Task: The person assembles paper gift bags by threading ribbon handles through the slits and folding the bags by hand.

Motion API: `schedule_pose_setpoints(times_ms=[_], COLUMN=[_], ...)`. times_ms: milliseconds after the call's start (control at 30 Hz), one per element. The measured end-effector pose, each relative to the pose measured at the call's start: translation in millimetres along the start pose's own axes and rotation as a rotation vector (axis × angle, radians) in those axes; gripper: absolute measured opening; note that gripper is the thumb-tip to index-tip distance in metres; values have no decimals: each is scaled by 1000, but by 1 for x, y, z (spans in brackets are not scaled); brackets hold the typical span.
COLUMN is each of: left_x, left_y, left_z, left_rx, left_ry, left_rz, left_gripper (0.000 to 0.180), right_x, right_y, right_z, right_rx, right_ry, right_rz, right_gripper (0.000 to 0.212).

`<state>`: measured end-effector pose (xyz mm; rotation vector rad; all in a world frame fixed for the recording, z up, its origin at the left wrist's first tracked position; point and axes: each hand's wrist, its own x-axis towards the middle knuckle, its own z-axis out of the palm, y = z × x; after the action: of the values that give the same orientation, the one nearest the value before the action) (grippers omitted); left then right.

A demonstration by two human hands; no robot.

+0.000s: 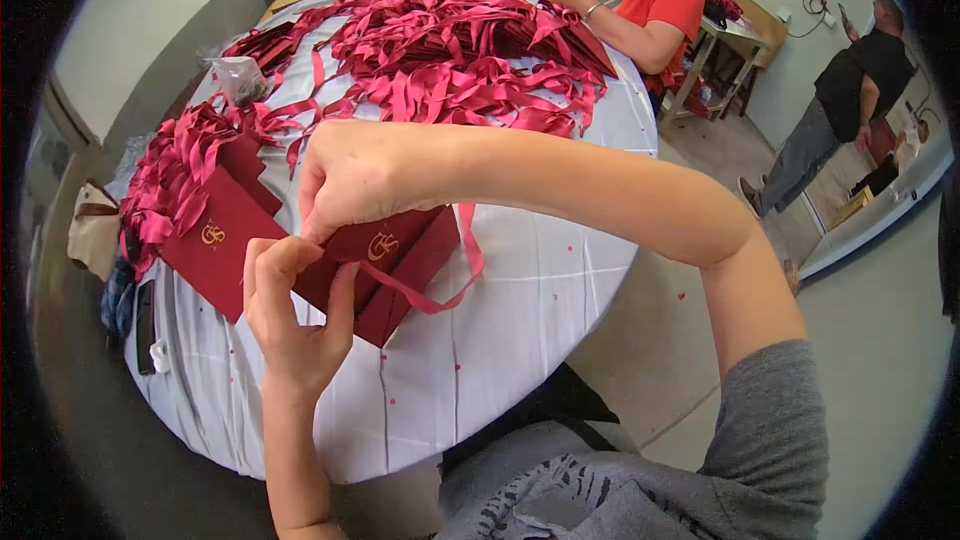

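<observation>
A dark red paper bag (384, 258) with a gold emblem lies tilted on the table in front of me. My left hand (290, 305) is at its left edge, thumb and fingers bent around the edge. Above it, my right hand (350, 175) reaches across from the right, its fingertips pinched together and touching the left fingertips. What that pinch holds is hidden. A pinkish-red ribbon (437, 306) loops from the bag's right side back toward my left thumb. Beside my left hand lies another dark red bag (213, 240) with the same emblem.
A white cloth covers the round table (540, 290). A large heap of ribboned bags (460, 50) fills its far side; more ribbons (180, 175) pile at left, near a clear plastic bag (240, 80). A co-worker in red (650, 10) sits across; another person (850, 90) stands at right.
</observation>
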<state>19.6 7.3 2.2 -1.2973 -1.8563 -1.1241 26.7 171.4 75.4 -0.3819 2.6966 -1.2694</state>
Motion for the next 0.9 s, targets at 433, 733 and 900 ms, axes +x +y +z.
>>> schedule_pose_setpoints(times_ms=[433, 733, 900], left_x=[1, -2, 3], left_y=[8, 10, 8], left_z=[2, 2, 0], left_rx=[-7, -51, 81], left_ry=[-54, -4, -58], left_rz=[78, 59, 183], left_gripper=[32, 40, 43], right_x=[40, 62, 65], right_y=[6, 6, 7], right_z=[-20, -12, -20], right_rx=[325, 596, 651], right_ry=[16, 148, 113], right_rz=[-148, -188, -257], right_gripper=[15, 12, 17])
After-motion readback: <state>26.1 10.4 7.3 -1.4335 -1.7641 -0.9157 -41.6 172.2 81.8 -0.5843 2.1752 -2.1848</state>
